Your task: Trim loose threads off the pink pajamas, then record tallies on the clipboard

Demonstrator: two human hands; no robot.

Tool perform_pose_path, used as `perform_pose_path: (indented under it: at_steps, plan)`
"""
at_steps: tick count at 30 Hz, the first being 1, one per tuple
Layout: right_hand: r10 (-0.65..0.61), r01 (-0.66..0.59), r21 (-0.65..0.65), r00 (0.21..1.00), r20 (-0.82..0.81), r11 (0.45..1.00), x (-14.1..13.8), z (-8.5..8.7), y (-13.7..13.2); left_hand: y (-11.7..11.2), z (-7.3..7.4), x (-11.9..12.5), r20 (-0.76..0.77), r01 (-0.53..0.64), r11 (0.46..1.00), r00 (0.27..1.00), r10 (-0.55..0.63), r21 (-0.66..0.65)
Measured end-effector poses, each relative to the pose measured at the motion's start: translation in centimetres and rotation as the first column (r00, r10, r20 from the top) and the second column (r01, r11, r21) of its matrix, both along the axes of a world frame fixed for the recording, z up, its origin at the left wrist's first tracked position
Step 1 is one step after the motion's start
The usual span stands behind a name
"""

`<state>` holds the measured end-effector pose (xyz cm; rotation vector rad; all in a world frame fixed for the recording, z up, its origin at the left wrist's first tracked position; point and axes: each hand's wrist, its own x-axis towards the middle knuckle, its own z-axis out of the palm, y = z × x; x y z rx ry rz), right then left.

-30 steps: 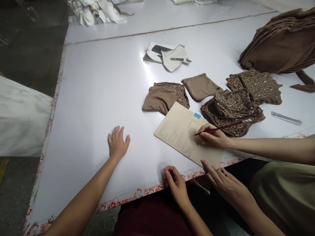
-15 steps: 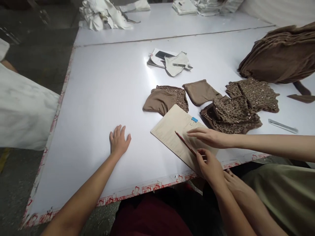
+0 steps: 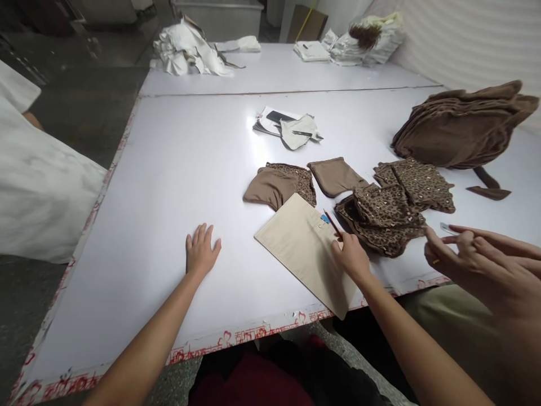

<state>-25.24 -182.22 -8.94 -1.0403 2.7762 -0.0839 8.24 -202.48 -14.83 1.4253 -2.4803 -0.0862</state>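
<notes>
My left hand [image 3: 202,252] lies flat on the white table [image 3: 177,169], fingers spread, holding nothing. My right hand [image 3: 350,256] rests on a beige paper pad [image 3: 302,242] and grips a red pencil [image 3: 332,223] whose tip points toward the blue binder clip [image 3: 324,218] at the pad's far edge. The pad lies askew, with one corner over the table's front edge. A co-worker's two hands [image 3: 465,254] hover together at the right, by the end of a clear ruler [image 3: 446,228].
Leopard-print fabric pieces [image 3: 389,211] and plain brown pieces [image 3: 270,185] lie just beyond the pad. A tall stack of brown fabric [image 3: 460,127] sits far right. Papers with a phone [image 3: 279,117] lie mid-table. White cloth [image 3: 42,186] hangs at the left.
The red pencil passed from the co-worker's hand to my right hand, which came up from the table edge onto the pad. The co-worker's hands drew back to the right. My left hand stayed put.
</notes>
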Motion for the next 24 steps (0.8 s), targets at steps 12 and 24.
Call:
perform_pose_path:
  at_steps: [12, 24]
  plan:
    - [0.030, -0.099, 0.196, 0.943, 0.330, 0.976, -8.1, -0.9, -4.2, -0.2, 0.0, 0.0, -0.017, -0.022, 0.999, 1.000, 0.022, 0.030]
    - [0.153, 0.213, -0.210, 0.259, 0.954, 0.954, -1.2, 9.0, 2.2, -0.4, 0.0, 0.0, -0.031, -0.016, 1.000, 0.999, 0.016, 0.023]
